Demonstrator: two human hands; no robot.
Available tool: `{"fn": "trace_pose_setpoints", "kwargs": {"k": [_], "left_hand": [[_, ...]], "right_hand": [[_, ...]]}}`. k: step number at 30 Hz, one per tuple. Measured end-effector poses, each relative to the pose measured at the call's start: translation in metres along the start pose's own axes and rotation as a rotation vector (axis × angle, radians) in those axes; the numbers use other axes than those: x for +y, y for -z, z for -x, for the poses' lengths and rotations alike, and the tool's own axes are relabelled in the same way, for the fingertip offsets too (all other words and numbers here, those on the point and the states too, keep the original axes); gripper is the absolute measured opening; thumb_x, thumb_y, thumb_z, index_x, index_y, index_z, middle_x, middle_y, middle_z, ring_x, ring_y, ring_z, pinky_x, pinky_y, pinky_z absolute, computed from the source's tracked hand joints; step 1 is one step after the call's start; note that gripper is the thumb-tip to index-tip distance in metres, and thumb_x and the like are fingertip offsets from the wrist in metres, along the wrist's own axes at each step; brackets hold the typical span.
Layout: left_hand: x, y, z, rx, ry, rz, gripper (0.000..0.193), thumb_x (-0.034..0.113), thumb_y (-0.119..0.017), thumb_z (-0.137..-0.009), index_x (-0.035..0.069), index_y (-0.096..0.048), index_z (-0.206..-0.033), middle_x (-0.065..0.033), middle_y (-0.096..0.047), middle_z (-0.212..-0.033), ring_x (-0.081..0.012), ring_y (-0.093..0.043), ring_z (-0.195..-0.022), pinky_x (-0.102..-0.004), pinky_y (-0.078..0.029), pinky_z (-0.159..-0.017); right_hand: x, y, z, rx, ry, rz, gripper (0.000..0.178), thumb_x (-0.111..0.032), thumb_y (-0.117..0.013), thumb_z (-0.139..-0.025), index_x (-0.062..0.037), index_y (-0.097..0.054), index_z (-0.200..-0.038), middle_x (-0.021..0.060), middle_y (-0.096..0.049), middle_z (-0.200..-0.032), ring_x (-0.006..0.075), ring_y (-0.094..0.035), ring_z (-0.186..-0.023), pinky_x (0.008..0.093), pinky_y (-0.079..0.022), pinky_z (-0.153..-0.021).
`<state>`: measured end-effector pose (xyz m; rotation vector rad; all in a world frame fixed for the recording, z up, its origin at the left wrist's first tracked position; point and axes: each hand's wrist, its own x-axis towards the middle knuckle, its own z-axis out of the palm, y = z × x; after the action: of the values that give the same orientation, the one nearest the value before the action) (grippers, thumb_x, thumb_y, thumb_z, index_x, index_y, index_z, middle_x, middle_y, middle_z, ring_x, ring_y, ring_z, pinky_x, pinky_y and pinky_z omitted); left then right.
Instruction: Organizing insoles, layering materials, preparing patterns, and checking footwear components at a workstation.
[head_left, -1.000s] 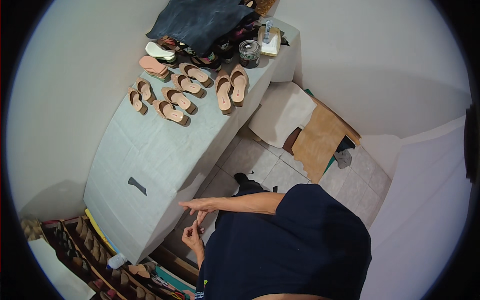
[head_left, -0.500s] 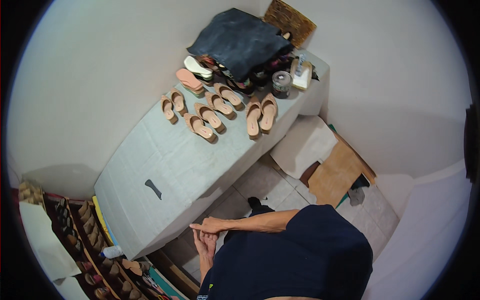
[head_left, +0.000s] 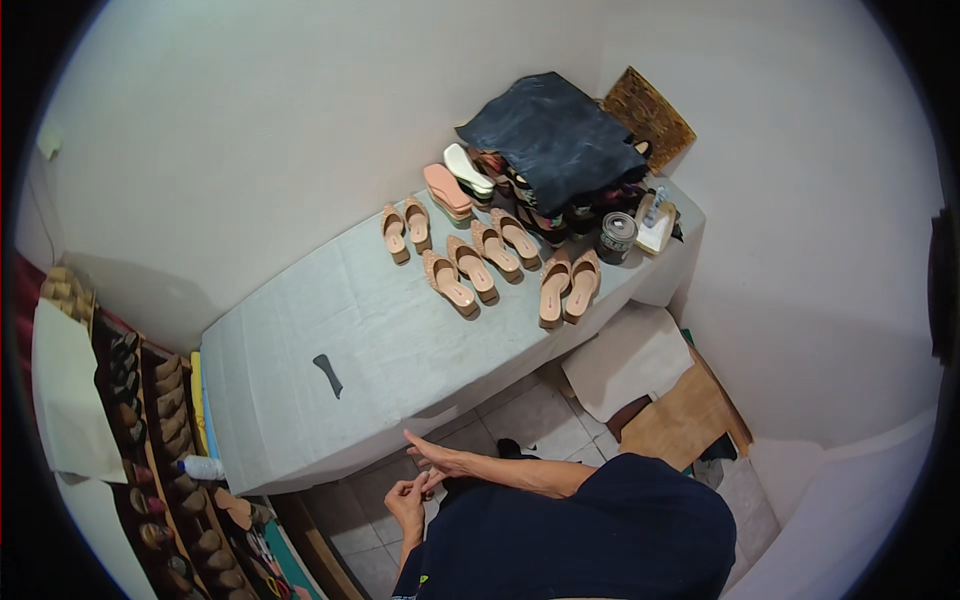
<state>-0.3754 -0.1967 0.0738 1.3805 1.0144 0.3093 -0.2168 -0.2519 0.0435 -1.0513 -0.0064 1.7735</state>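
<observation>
My left hand (head_left: 405,503) and my right hand (head_left: 437,460) are together just off the front edge of the cloth-covered table (head_left: 290,430). The right hand is open, its fingers stretched out to the left. Curled and pinched, the left fingers touch the right hand's fingers from below. Whether anything small lies in that pinch is hidden. On the tabletop beyond my hands lies a dark narrow-waisted strip (head_left: 328,376). Farther back stand several beige heeled mules (head_left: 470,270), one pair of mules (head_left: 568,290) nearer the right edge.
A dark sheet (head_left: 555,140) covers a pile of footwear at the back, beside pink soles (head_left: 447,190), white soles (head_left: 467,168) and a metal can (head_left: 617,236). Shoe racks (head_left: 165,440) and a plastic bottle (head_left: 203,467) stand left. Boards (head_left: 680,415) lean at the right wall.
The view has shifted, so the table sits lower and farther right. My right hand has gone from a pointing finger to stretched fingers; my left has gone from open palm to a pinch.
</observation>
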Motion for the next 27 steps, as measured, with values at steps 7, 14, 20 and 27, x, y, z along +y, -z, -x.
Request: {"fn": "trace_pose_setpoints", "kwargs": {"k": [7, 14, 20, 27], "left_hand": [[-0.007, 0.011, -0.008, 0.090, -0.157, 0.141, 0.021, 0.012, -0.074, -0.092, -0.007, -0.071, -0.101, -0.0136, -0.073, -0.090, -0.0168, -0.071, -0.083, -0.0279, -0.058, -0.073], [0.009, 0.036, -0.002, 0.184, -0.402, -0.211, 0.022, 0.017, -0.075, -0.092, -0.004, -0.074, -0.098, -0.0131, -0.075, -0.080, -0.0149, -0.071, -0.074, -0.0265, -0.056, -0.068], [-0.024, 0.065, -0.009, 0.334, -0.011, 0.246, 0.042, 0.036, -0.065, -0.099, -0.002, -0.066, -0.081, -0.0109, -0.068, -0.067, -0.0153, -0.068, -0.063, -0.0257, -0.052, -0.056], [-0.057, 0.114, -0.021, 0.357, 0.019, 0.183, 0.047, 0.040, -0.061, -0.101, -0.002, -0.067, -0.082, -0.0105, -0.070, -0.076, -0.0166, -0.071, -0.072, -0.0274, -0.052, -0.065]], "right_hand": [[-0.010, -0.002, -0.010, 0.014, 0.129, -0.093, 0.114, -0.087, -0.047, -0.081, -0.0123, -0.014, -0.161, 0.0251, -0.008, -0.165, 0.0412, -0.071, -0.101, 0.0394, -0.063, -0.081], [-0.029, -0.019, -0.003, -0.095, 0.074, -0.004, 0.101, -0.080, -0.044, -0.089, -0.0069, -0.026, -0.156, 0.0247, -0.017, -0.162, 0.0359, -0.070, -0.105, 0.0396, -0.060, -0.087], [-0.036, -0.015, -0.035, 0.056, 0.241, 0.528, 0.059, -0.051, -0.063, -0.096, -0.0012, -0.061, -0.128, 0.0126, -0.063, -0.119, 0.0186, -0.067, -0.089, 0.0298, -0.054, -0.075], [-0.080, -0.011, -0.140, 0.226, 0.490, 0.814, 0.049, -0.043, -0.071, -0.092, 0.0011, -0.070, -0.112, 0.0035, -0.062, -0.082, 0.0117, -0.058, -0.072, 0.0284, -0.048, -0.061]]}}
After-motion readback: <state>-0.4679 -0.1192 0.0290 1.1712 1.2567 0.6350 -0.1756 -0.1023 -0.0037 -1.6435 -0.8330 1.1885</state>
